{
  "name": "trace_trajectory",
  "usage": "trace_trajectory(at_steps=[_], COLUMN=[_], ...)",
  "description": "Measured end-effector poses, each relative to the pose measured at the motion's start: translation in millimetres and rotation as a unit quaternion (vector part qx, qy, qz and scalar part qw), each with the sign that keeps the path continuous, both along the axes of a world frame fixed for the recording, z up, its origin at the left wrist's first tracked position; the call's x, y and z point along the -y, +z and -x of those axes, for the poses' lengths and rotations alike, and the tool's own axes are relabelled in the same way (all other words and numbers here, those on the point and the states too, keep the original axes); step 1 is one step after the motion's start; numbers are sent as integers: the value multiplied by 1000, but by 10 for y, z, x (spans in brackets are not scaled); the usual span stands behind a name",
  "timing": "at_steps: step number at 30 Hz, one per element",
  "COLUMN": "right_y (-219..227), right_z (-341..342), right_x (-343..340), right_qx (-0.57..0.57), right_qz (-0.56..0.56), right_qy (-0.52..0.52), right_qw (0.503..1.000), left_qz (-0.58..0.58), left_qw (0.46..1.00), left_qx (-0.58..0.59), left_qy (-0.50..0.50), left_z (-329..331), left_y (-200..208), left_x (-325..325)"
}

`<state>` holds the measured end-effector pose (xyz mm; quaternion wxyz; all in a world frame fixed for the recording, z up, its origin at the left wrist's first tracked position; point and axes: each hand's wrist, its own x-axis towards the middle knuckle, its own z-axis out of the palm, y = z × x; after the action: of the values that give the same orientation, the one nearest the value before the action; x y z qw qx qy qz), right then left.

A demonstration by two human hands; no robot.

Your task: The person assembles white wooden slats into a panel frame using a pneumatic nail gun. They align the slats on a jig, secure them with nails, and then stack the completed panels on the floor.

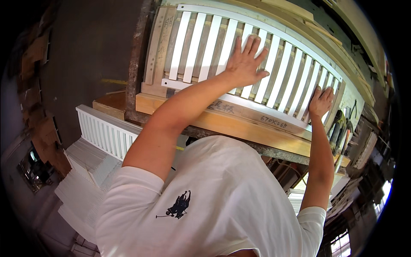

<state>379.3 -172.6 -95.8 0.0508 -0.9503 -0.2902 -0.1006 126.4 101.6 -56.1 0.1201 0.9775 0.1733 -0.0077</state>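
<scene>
A white slatted panel (279,75) lies flat inside a wooden frame on the workbench, its several slats running between two long rails. My left hand (246,64) rests on the slats near the panel's middle, fingers spread and palm down. At the panel's right end, my right hand (321,103) lies over the last slats with its fingers slightly bent and pointing away from me. What is under its palm is hidden. Along the near side of the panel runs a pale wooden beam (239,128), and a wooden strip (156,49) borders its left end.
To my lower left, another white slatted panel (105,132) stands on edge beside stacked white pieces (81,192). Hand tools (340,128) lie at the bench's right end. Long timber strips (338,55) run along its far side. Cardboard-coloured boxes (45,141) stand at far left.
</scene>
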Motion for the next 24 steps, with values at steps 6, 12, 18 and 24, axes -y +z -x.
trace_trajectory(at_steps=[6,12,18,24], right_y=[-13,21,437,819], right_z=[27,82,-146,-619], right_x=[66,-54,428,1530], right_qx=[13,-66,-215,-137], right_qz=[1,-39,-286,102], right_qy=[9,-29,-4,-103], right_qw=[1000,997,934,980], left_qz=[19,-27,-65,-82], left_qw=[999,997,994,991], left_qx=[26,-54,-76,-91], left_qy=[41,40,47,47], left_z=[-137,-398,-442,-434], left_y=[-114,-7,-10,-24], left_x=[237,462,537,535])
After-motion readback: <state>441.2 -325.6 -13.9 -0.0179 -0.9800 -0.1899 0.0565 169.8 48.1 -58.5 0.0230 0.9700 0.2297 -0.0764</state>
